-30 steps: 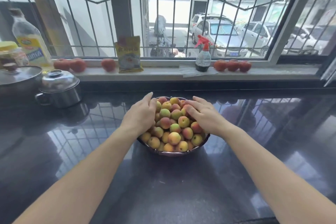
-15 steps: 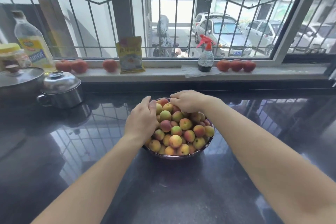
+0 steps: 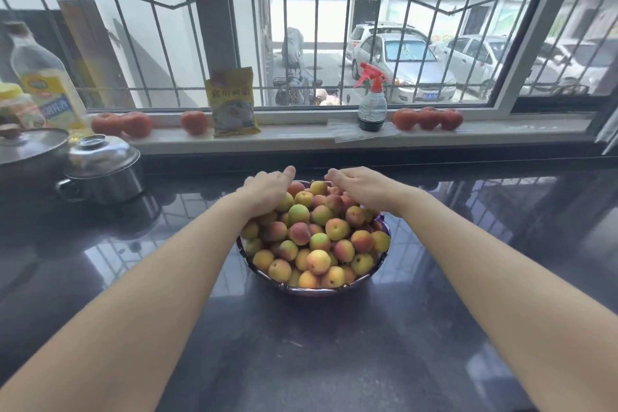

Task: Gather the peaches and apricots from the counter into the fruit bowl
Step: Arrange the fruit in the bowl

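Both grips, my left hand [image 3: 267, 186] and right hand [image 3: 363, 186], rest open-palmed, holding nothing, at twelve o'clock on the heaped fruit bowl [image 3: 312, 291]; the table [image 3: 301, 354] shows no stray fruit

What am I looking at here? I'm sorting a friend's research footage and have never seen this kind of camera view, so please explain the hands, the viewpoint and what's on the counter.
There is no machine: a person wears one wide-angle camera on the head, looking forward and down, so both bare forearms reach in from the bottom of the picture. The left hand and the right hand rest palm-down on the far side of a heap of small yellow-red peaches and apricots piled in a shiny metal fruit bowl. Neither hand visibly grips a fruit, and I see no loose fruit on the glossy dark stone counter. At left stands a lidded steel pot. On the white windowsill behind are red tomatoes, a yellow packet and a red-topped spray bottle.
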`<action>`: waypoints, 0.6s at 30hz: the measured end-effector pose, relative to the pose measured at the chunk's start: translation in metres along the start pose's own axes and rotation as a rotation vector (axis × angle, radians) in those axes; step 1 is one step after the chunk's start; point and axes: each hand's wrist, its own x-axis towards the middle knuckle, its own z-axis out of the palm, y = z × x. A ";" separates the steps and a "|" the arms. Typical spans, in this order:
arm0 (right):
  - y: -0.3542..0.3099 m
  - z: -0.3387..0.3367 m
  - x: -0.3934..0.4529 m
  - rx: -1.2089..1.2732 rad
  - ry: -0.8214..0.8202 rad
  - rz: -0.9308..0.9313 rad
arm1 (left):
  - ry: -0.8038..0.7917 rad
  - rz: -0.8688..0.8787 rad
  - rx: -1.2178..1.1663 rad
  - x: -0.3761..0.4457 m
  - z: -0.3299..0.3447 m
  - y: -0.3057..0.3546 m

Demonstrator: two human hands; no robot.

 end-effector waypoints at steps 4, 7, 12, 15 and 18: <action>0.019 0.001 -0.003 0.200 0.110 -0.009 | 0.048 0.040 -0.333 -0.004 -0.001 -0.013; 0.029 0.002 0.000 0.322 0.126 0.023 | 0.225 0.124 -0.240 -0.015 0.001 -0.022; 0.037 0.009 0.008 0.341 0.079 0.114 | 0.149 0.435 0.009 -0.052 0.017 -0.017; 0.046 0.010 0.008 0.459 0.130 0.125 | 0.162 0.502 0.049 -0.065 0.028 -0.014; 0.056 0.006 0.000 0.417 0.213 0.067 | 0.308 0.471 -0.097 -0.073 0.032 -0.026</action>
